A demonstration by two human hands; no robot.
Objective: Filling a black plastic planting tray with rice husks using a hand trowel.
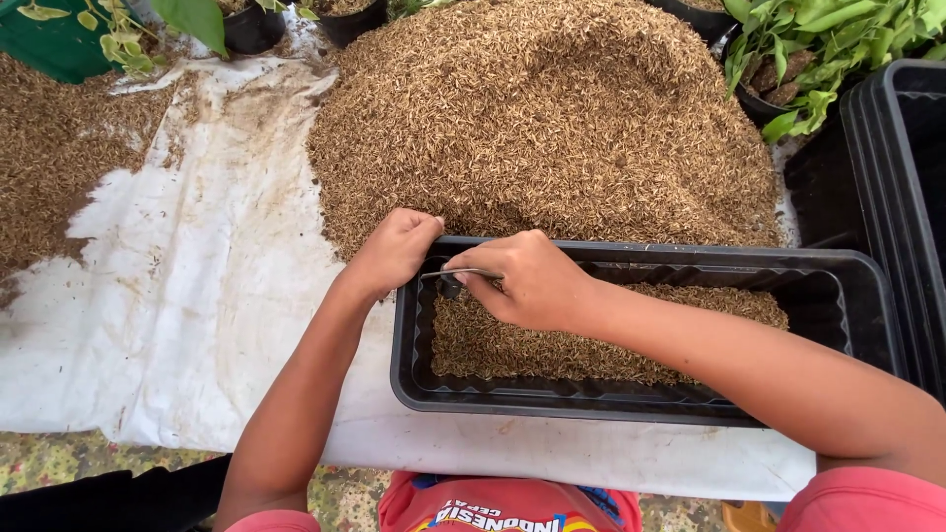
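A black rectangular planter tray [838, 296] lies on a white sheet, partly filled with brown husks [552, 345]. My left hand [394, 251] grips the tray's far left corner rim. My right hand [522, 281] is closed on a thin metal wire [461, 273] at that same corner, just inside the rim. A small dark piece hangs at the wire's left end; I cannot tell what it is.
A big heap of brown husks [552, 108] rises right behind the tray. The white sheet [197, 296] spreads left, with more husks [49, 158] at its far left. Stacked black trays [902, 187] stand at right. Potted green plants [818, 49] line the back.
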